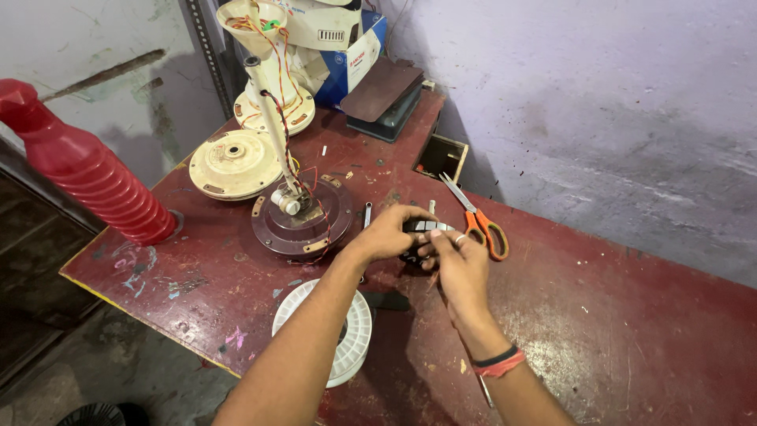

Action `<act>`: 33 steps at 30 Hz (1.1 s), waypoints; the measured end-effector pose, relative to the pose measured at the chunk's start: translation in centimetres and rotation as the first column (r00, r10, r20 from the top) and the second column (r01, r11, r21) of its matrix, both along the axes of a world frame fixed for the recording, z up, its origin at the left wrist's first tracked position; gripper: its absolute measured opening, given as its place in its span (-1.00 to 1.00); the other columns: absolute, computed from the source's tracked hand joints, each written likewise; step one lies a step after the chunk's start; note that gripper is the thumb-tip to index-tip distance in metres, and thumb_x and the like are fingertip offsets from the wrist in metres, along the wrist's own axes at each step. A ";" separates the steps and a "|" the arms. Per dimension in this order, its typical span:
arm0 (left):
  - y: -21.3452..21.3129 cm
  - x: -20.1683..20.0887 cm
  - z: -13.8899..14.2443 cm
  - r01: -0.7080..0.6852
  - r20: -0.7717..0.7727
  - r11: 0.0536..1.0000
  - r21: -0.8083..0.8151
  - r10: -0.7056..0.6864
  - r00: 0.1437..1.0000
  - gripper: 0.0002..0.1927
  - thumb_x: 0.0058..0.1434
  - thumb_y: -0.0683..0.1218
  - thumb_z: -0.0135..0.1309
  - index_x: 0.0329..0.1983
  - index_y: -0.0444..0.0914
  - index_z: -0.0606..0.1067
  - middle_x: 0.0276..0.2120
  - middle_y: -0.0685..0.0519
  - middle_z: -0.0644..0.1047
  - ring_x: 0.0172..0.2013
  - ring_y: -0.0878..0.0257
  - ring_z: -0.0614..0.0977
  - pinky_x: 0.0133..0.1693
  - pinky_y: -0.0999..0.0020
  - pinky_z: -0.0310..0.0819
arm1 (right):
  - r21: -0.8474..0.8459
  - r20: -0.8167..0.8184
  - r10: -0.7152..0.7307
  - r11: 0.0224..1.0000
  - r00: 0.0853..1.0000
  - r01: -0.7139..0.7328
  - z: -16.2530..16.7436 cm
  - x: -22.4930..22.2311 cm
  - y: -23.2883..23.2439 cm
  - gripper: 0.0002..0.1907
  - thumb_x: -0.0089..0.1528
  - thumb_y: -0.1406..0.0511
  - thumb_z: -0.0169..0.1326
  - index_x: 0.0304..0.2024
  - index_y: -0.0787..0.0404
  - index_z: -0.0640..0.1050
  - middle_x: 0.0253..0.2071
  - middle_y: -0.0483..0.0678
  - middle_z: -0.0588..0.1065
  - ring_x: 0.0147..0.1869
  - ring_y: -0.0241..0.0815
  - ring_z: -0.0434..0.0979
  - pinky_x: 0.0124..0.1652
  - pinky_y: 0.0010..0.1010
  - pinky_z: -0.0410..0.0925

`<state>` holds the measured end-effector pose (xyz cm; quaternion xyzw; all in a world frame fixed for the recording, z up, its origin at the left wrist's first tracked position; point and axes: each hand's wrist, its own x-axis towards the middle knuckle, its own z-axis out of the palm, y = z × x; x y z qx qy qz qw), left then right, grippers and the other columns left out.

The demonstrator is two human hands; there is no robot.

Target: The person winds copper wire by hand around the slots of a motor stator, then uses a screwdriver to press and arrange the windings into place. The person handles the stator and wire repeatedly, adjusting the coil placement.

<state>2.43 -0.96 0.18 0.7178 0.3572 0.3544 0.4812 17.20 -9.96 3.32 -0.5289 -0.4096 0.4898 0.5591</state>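
My left hand (pixel 390 233) and my right hand (pixel 461 264) meet over the middle of a dark red workbench (pixel 615 315). Between them they hold a small dark part (pixel 422 229) with pale strips on its top; most of it is hidden by my fingers. My right thumb and forefinger pinch at its near edge, and there is a ring on one finger. Orange-handled scissors (pixel 477 221) lie just right of my hands. A dark round motor housing (pixel 303 221) with red wires and a pale shaft sits just left of them.
A white ribbed spool (pixel 351 335) lies under my left forearm near the front edge. A cream round cover (pixel 234 163) and fan parts stand at the back left, a red ribbed bottle (pixel 95 177) at the far left, a small open wooden box (pixel 440 156) behind the scissors.
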 end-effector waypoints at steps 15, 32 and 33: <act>-0.8 -0.3 1.1 0.032 0.099 0.995 -0.092 -0.023 0.995 -0.54 0.12 -0.40 0.08 0.09 -0.24 0.46 -0.10 -0.04 0.60 -0.04 0.29 0.59 -0.06 0.32 0.47 | -0.119 -0.031 0.076 0.990 0.997 -0.079 2.2 1.2 1.4 -0.66 0.37 0.22 -0.09 0.15 0.15 0.50 -0.49 -0.06 0.49 -0.63 -0.32 0.32 -0.60 -0.47 0.16; 0.1 -0.7 0.8 -0.266 -0.085 0.959 0.096 0.274 0.958 -0.62 0.16 -0.24 0.14 0.08 -0.23 0.54 -0.05 -0.10 0.65 0.03 0.05 0.65 0.10 0.23 0.44 | -0.224 0.023 -0.047 0.973 0.999 0.050 -2.9 -0.3 -7.6 -0.76 0.35 0.35 -0.12 -0.08 0.26 0.57 -0.55 0.03 0.48 -0.57 -0.20 0.41 -0.53 -0.35 0.29; 0.2 -0.7 0.7 -0.282 -0.083 0.955 0.089 0.289 0.954 -0.61 0.15 -0.23 0.16 0.09 -0.23 0.53 -0.04 -0.10 0.64 0.04 0.04 0.65 0.11 0.23 0.42 | -0.243 -0.031 0.000 0.970 1.000 -0.008 -3.0 -0.2 -7.8 -0.75 0.34 0.34 -0.11 -0.06 0.28 0.57 -0.53 0.05 0.49 -0.55 -0.18 0.43 -0.50 -0.35 0.31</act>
